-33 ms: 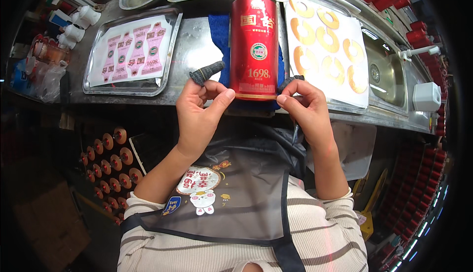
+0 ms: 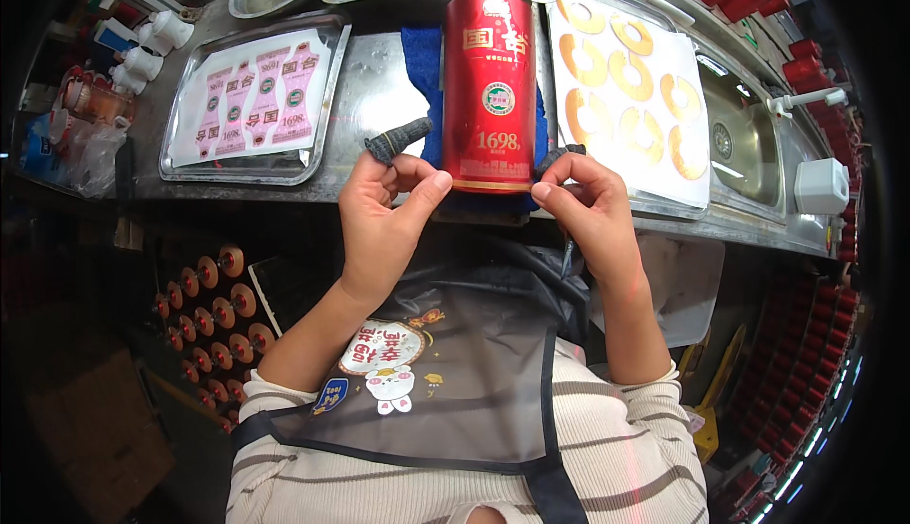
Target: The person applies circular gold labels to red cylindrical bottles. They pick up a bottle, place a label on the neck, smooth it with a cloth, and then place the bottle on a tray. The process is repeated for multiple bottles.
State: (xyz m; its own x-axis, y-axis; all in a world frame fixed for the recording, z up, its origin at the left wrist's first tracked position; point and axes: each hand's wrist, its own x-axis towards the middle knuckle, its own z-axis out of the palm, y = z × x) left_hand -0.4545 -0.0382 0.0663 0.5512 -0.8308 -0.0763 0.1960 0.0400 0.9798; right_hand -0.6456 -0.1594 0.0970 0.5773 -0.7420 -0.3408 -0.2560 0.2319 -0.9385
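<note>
Bottle (image 2: 490, 73) laid on blue cloth (image 2: 420, 55), metal counter (image 2: 376, 83); tray (image 2: 284, 167) left, sink (image 2: 754, 149) right. Base flanked by left hand (image 2: 384, 220), right hand (image 2: 597, 220); fingers (image 2: 428, 192) bent, pinch can't be told.

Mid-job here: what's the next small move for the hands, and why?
I'd probably ease the left hand and right hand gently inward to steady the red bottle: they flank its gold-rimmed base end, with blue cloth showing on both sides, but whether the thumb tips touch it is hard to tell.
</note>
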